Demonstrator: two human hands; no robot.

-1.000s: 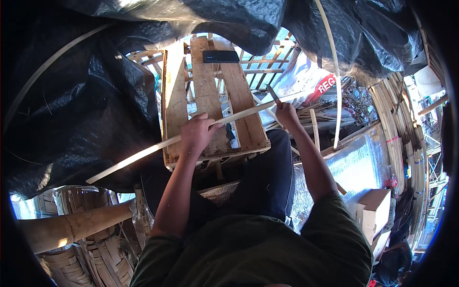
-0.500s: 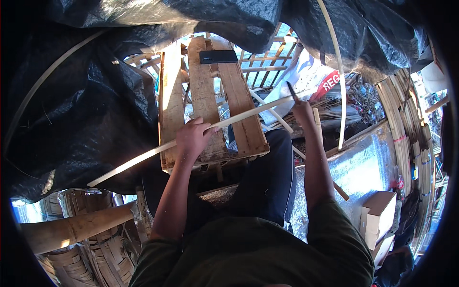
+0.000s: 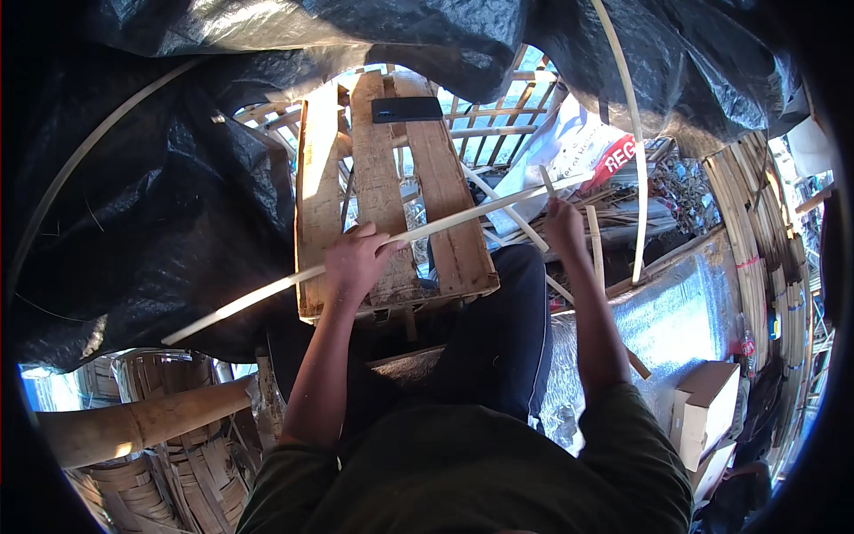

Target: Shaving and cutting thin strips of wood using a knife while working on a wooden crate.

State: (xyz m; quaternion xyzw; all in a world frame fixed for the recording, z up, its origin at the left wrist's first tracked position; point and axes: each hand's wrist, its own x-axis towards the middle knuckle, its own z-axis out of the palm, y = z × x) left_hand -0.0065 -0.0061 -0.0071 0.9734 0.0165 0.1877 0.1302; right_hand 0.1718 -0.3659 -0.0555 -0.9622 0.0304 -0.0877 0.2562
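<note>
A long pale bamboo strip [image 3: 252, 298] slants across a slatted wooden bench [image 3: 378, 182], rising from lower left to upper right. My left hand [image 3: 354, 260] is closed around the strip's middle, over the bench's near part. Beyond the bench's right edge, my right hand [image 3: 565, 222] is closed on the handle of a knife [image 3: 547, 181]. The blade points up and away and crosses the strip near its far right end. Whether the edge bites into the strip cannot be made out. A dark phone [image 3: 406, 109] lies flat on the bench's far end.
Black plastic sheeting [image 3: 151, 196] hangs at left and overhead. A white-and-red sack [image 3: 569, 147] and bamboo scraps [image 3: 623, 218] lie at right. Silvery foil sheeting [image 3: 672, 303], cardboard boxes [image 3: 707, 414] and bundled bamboo strips [image 3: 756, 240] are further right. A thick bamboo pole [image 3: 147, 425] lies lower left.
My right hand has drawn slightly nearer to me, and the knife blade has turned from leaning left to almost upright across the strip. My left hand holds nearly the same spot.
</note>
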